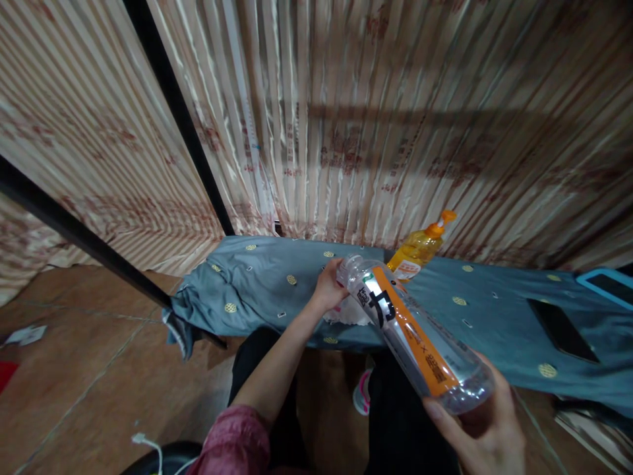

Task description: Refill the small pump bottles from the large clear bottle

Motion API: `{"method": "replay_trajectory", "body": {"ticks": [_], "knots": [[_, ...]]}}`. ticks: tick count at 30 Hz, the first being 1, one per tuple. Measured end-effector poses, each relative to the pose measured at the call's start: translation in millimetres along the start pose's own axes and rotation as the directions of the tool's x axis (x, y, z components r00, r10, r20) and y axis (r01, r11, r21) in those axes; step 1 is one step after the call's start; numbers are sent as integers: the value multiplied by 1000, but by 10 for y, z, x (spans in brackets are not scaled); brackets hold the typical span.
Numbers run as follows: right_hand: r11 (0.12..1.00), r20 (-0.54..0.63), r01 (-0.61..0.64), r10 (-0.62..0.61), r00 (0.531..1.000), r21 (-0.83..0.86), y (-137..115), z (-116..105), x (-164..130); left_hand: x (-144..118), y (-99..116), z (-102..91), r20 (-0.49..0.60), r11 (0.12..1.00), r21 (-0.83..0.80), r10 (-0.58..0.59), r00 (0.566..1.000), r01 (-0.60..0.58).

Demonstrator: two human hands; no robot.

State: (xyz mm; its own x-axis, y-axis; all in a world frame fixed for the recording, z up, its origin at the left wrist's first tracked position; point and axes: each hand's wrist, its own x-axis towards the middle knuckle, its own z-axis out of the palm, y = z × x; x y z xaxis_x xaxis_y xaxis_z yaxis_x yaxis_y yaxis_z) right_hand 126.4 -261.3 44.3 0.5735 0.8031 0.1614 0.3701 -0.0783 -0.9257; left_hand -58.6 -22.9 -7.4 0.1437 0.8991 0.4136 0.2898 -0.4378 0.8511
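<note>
My right hand [482,425] grips the base of a clear plastic bottle [415,333] with an orange and silver label, held tilted with its neck pointing away from me. My left hand [329,287] is closed around the bottle's white cap end, over a low table covered by a blue-grey patterned cloth [267,277]. Something white and crumpled [349,315] lies on the cloth just under my left hand; I cannot tell what it is.
A yellow bottle with an orange pump top [420,249] stands at the back of the table. A dark phone [561,328] and a blue-edged tablet [606,285] lie to the right. Striped curtains hang behind. A white cable [148,445] lies on the brown floor.
</note>
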Motion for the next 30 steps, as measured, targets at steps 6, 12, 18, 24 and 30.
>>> {"method": "replay_trajectory", "body": {"ticks": [6, 12, 18, 24, 30], "knots": [[979, 21, -129, 127, 992, 156, -235, 84, -90, -16, -17, 12, 2, 1000, 15, 11, 1000, -11], [967, 75, -143, 130, 989, 212, -254, 93, -112, -14, 0, 9, -24, 997, 78, 23, 999, -21], [960, 78, -156, 142, 987, 232, -195, 91, -79, -31, 9, 21, -23, 999, 51, -16, 1000, 18], [949, 63, -106, 92, 994, 297, 17, 85, 20, -23, -50, 77, -49, 999, -29, -35, 998, 34], [946, 71, -74, 54, 996, 316, 85, 98, 48, -18, -46, 91, -65, 997, -59, -60, 996, 56]]}}
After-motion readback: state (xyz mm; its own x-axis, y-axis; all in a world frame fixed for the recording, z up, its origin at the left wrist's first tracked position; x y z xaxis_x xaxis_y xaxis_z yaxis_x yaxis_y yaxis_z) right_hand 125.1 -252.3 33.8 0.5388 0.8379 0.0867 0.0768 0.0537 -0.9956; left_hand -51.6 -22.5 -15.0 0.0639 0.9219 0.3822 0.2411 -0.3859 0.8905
